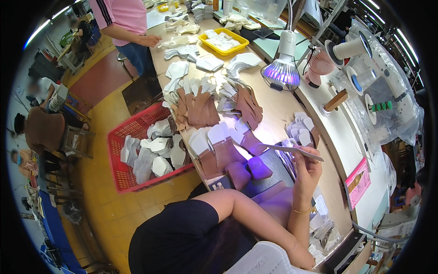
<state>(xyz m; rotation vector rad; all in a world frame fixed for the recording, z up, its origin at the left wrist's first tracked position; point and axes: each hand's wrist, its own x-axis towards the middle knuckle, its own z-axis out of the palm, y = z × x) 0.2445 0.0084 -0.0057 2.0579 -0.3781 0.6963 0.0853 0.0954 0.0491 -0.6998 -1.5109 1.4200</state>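
Right hand [306, 168] raised over the workbench, fingers pinched on a thin, flat grey-white cut piece [294, 151], held nearly level, edge-on to the camera. Gold bracelet on that wrist. Left forearm crosses low in the picture; the left hand itself sits at the bottom edge behind a white face mask [264, 260], so its state cannot be told.

Long tan workbench [278, 107] carries fanned rows of brown-and-white cut pieces [198, 107] and, just below the held piece, two rounded brown pads [250, 171] lit violet by a gooseneck lamp [283, 68].

Containers:
- red plastic lattice basket [119, 150], beside the bench on the person's left: loose heap of white and grey cut pieces.
- yellow shallow tray [238, 44], far end of bench: white cut pieces, single shallow layer.
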